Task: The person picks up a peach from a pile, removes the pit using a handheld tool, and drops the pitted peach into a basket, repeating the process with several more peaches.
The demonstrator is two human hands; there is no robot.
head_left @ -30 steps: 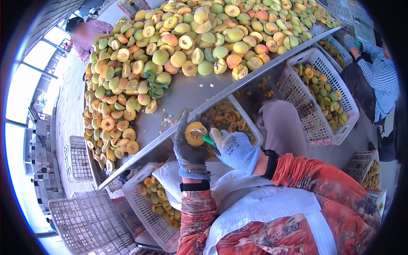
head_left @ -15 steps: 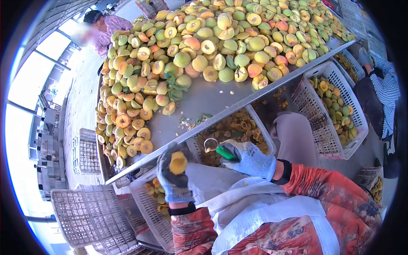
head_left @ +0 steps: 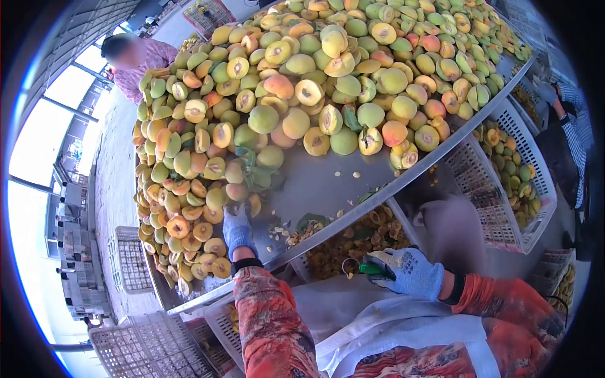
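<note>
My left hand (head_left: 238, 228), in a blue and grey glove, reaches over the metal table's edge to the pile of cut peaches (head_left: 277, 120). Its fingers are stretched out at the near side of the pile, beside a peach half (head_left: 254, 205); a grip on any fruit does not show. In my gloved right hand (head_left: 409, 271) is a pitting tool (head_left: 373, 269) with a green handle and a metal ring. That hand is closed round the handle, above my lap and near a crate of peach scraps (head_left: 362, 242) under the table edge.
The metal table (head_left: 302, 183) bears loose pits and leaves. A white crate of peaches (head_left: 526, 236) stands at the right, near a co-worker's checked sleeve (head_left: 573, 138). Grey crates (head_left: 151, 346) stand at the lower left. Another person (head_left: 148, 63) is beyond the table.
My left hand has gone from above my lap to the pile, and the peach piece it held is out of it. My right hand has shifted slightly right and down in view, still with the tool.
</note>
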